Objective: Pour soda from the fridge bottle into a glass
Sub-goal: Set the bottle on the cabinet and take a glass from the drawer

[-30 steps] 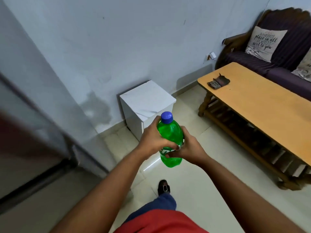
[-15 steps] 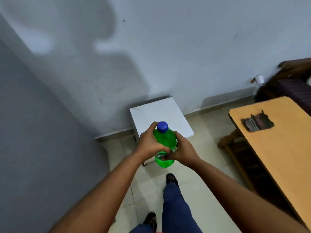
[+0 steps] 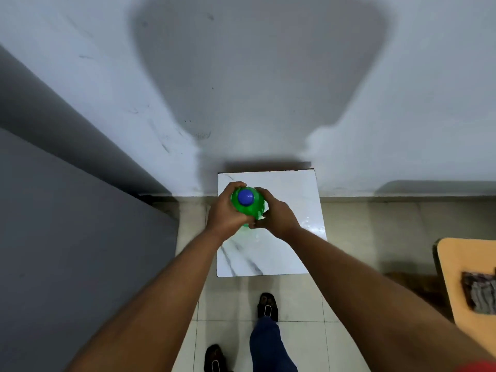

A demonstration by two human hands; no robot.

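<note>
Both hands are on the green soda bottle [image 3: 251,206] at centre frame, seen from above, its blue cap [image 3: 245,197] on. The left hand [image 3: 225,214] wraps its grip round the left side, the right hand [image 3: 276,217] clasps the right. Beneath them sits the white marble-topped desk [image 3: 290,237], its far edge against the wall [image 3: 241,76]. A grey panel [image 3: 67,237] closes the left; open tiled floor [image 3: 362,237] runs right to the wooden table [image 3: 456,269] at the frame's edge.
</note>
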